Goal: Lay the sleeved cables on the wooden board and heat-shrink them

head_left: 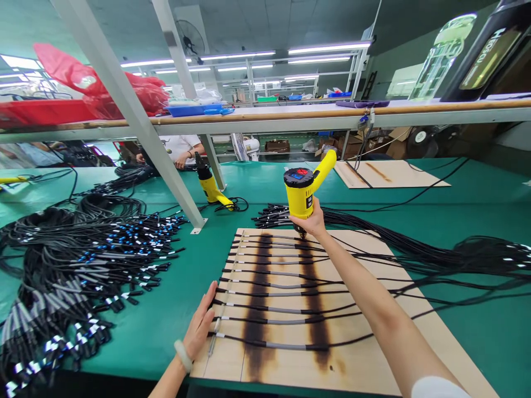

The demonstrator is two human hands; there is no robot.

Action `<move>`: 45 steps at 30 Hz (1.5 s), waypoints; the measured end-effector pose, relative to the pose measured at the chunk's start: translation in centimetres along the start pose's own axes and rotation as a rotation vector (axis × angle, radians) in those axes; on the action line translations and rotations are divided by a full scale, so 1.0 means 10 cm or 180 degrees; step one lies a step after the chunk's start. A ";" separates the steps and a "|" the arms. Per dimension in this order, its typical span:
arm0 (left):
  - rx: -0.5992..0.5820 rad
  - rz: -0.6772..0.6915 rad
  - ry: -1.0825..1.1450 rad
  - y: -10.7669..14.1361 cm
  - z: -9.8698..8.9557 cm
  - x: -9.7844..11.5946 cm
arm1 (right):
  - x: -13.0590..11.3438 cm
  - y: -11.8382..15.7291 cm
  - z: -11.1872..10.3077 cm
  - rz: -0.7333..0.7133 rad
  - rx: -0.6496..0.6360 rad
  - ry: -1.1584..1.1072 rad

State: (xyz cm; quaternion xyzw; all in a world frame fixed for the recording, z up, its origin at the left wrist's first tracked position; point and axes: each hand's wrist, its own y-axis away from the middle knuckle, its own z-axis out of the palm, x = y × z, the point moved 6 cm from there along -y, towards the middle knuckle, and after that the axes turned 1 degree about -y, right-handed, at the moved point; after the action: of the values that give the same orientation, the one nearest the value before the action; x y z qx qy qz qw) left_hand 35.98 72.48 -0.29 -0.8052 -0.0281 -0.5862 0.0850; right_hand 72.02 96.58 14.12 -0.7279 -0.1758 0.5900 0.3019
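Observation:
My right hand grips a yellow heat gun around its barrel, nozzle down. The nozzle is close over the far end of a row of black cables with grey sleeves. These cables lie side by side across a wooden board marked by two dark scorched bands. At the board's left edge my left hand rests with fingers stretched out, beside the cable ends and a thin clear strip. Whether the nozzle touches a cable I cannot tell.
A big heap of black cables covers the left of the green table. Another bundle runs behind the board to the right. A second heat gun stands near a metal post. A shelf crosses above; a co-worker's hand shows beyond.

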 end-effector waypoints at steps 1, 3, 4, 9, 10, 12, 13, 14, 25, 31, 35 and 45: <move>-0.0003 0.0004 0.0001 0.00 0.00 0.00 | -0.01 0.00 0.00 -0.0015 0.0007 0.0004; -0.0001 -0.0008 0.0005 0.00 0.00 0.00 | -0.04 0.00 0.02 -0.0065 -0.0011 -0.0008; -0.0003 -0.0023 0.0006 0.00 0.00 -0.01 | -0.06 0.00 0.03 -0.0077 -0.0033 -0.0016; -0.0022 -0.0054 -0.0005 0.00 0.00 -0.02 | -0.02 0.02 0.02 0.0016 -0.0023 0.0007; -0.0016 -0.0042 -0.0015 0.00 0.00 -0.02 | -0.01 0.02 0.01 0.0035 0.0001 0.0007; 0.0008 -0.0023 -0.0034 0.00 -0.01 -0.02 | 0.00 0.02 0.00 0.0057 0.0006 -0.0006; 0.0020 -0.0021 -0.0042 0.00 -0.01 -0.02 | 0.00 0.02 0.00 0.0057 0.0003 -0.0009; 0.0027 -0.0024 -0.0047 0.00 -0.01 -0.02 | -0.01 0.02 0.00 0.0048 -0.0004 -0.0003; 0.0021 -0.0117 -0.0042 0.00 0.00 0.02 | -0.04 -0.01 -0.04 0.0055 -0.0029 0.0001; 0.0055 -0.0076 -0.0018 0.01 -0.01 0.02 | -0.06 0.00 -0.07 0.0037 0.0007 0.0008; 0.0008 -0.0038 -0.0047 0.01 -0.01 0.03 | -0.05 0.01 -0.08 0.0106 -0.0004 -0.0035; 0.0020 -0.0034 -0.0051 0.01 0.00 0.05 | -0.03 0.01 -0.10 0.0133 0.0033 -0.0070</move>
State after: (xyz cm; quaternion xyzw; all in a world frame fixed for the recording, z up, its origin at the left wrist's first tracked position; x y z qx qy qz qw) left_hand 36.12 72.37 0.17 -0.8095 -0.0349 -0.5800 0.0843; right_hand 72.89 96.10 14.39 -0.7233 -0.1608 0.6051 0.2912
